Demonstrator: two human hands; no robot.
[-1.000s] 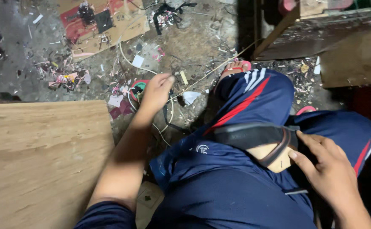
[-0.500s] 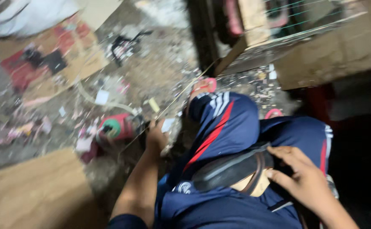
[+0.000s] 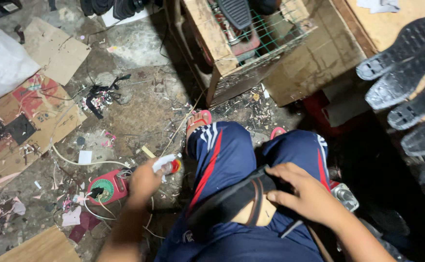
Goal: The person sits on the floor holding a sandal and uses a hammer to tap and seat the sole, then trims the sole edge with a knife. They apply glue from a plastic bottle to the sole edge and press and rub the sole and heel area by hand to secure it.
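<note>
My left hand (image 3: 144, 180) is down at the littered floor by my left knee, closed around a small white and red tube-like object (image 3: 167, 165). Just left of it lies a red round device (image 3: 106, 188) with a green face and white cords. My right hand (image 3: 305, 193) rests on my lap, fingers curled on a black and tan sandal (image 3: 232, 200) that lies across my blue trousers (image 3: 222, 150).
Several black shoe soles (image 3: 406, 82) lie on a board at the right. A wooden crate with green wire mesh (image 3: 256, 43) stands ahead of my knees. Cardboard sheets (image 3: 52, 48), a white sack (image 3: 1, 63) and scraps cover the floor at left. A plywood corner (image 3: 42, 247) sits bottom left.
The view has swung up and to the right. My left hand has lifted from the floor scraps with the white and red object in it. My right hand stays on the sandal.
</note>
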